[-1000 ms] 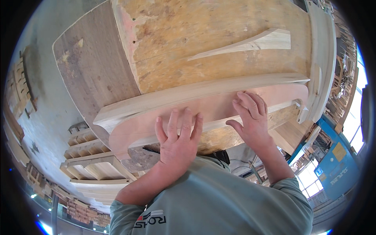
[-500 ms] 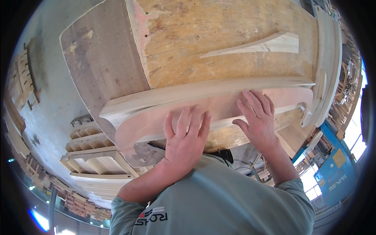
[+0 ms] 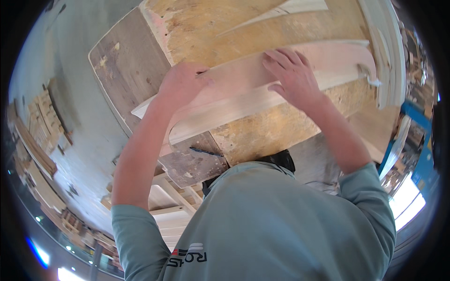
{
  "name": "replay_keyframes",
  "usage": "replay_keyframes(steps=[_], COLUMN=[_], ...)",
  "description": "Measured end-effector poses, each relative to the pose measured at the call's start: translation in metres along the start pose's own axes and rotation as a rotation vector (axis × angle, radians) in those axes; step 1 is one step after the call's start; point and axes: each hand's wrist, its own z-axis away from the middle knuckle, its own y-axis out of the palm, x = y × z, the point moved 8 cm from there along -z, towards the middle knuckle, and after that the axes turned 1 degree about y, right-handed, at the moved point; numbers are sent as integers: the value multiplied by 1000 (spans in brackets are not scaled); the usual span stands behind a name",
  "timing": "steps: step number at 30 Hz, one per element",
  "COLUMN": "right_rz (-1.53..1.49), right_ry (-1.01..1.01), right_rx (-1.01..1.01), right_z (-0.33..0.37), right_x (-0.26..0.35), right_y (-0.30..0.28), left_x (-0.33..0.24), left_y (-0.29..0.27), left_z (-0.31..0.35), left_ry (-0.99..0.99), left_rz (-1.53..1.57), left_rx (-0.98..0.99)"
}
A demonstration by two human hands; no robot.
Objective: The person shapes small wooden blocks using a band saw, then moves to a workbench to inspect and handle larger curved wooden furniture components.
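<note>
Curved pink board (image 3: 239,77) sits right under both hands, stretching from the left hand across to the right one and on beyond it, where its end bends round into a hook. And look at the left hand (image 3: 185,84): it's up at the far edge, back of the hand on top, fingers curled and mostly out of sight, blurred too, so I can't tell how firmly it grips, or whether it grips at all. Over to the right hand (image 3: 295,77), and that's a looser picture: fingers laid out over the pink face, tips toward the far edge, thumb well apart from them, nothing clasped.

Just nearer the body than both hands, a pale wooden piece (image 3: 234,111) shows along the board's near side, with a pointed pale tip (image 3: 139,111) poking out left of the left forearm. Closer in again, below and right of the left hand, a dark pen (image 3: 206,151) lies on the workbench (image 3: 281,129). Beyond the right hand, a tapered wooden piece (image 3: 293,8) rests on that same bench; off to that hand's right, long pale boards (image 3: 383,56) line the side. Well left of the left hand, wooden pieces (image 3: 47,119) lie on the floor.
</note>
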Motion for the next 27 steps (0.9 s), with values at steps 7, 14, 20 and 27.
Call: replay_keyframes(steps=[7,14,20,27], right_rz=[-185,-729,-1074,-1369], right_ry=[179,338,298,720], right_rx=[-485,-621,-505,-260], right_z=[64,199,309,386], right_x=[43,162,244,293], right_y=[-10,93,209,444], left_x=[13,21,23,20], left_y=[14,18,15,10], left_z=[-12,-13,6,5], left_ry=[53,76,301,358], left_rz=[95,-9,-367,-515], left_rx=[25,67,-238,-296])
